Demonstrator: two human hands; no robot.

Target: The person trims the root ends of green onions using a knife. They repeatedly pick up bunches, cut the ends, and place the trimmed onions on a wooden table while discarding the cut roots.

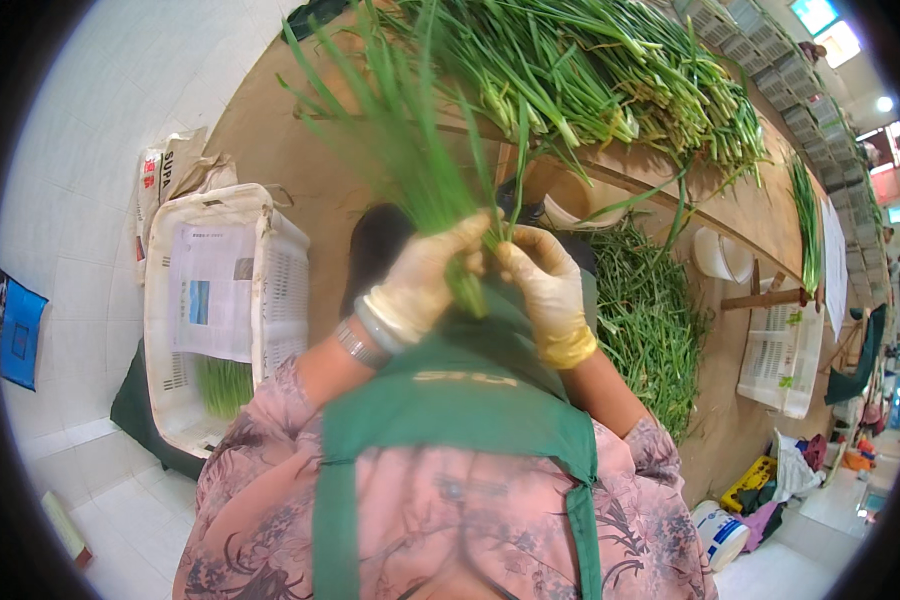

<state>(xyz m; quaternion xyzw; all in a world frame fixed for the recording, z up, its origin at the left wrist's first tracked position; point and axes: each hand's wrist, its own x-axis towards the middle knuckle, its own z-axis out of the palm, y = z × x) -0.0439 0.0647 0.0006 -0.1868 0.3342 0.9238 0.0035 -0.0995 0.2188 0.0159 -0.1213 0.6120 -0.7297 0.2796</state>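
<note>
Both my hands wear pale thin gloves and meet in front of my green apron [460, 390]. My left hand [425, 275] is closed round a bunch of long green chives [425, 185]; the leaves fan upward, smeared by motion, and the cut ends stick out below the fist. Close against it, my right hand [548, 285] pinches a few thin chive leaves [517, 190] that rise beside the bunch. Beyond my hands, a large pile of loose chives [590, 75] lies across the wooden table [715, 205], pale stem ends toward me.
To my left stands a white plastic crate [270, 250] holding newspaper [210, 290] and chives. A heap of discarded leaves [645, 310] covers the floor at my right. Buckets, one of them a white bucket [718, 258], sit by the table, near another white crate [782, 360].
</note>
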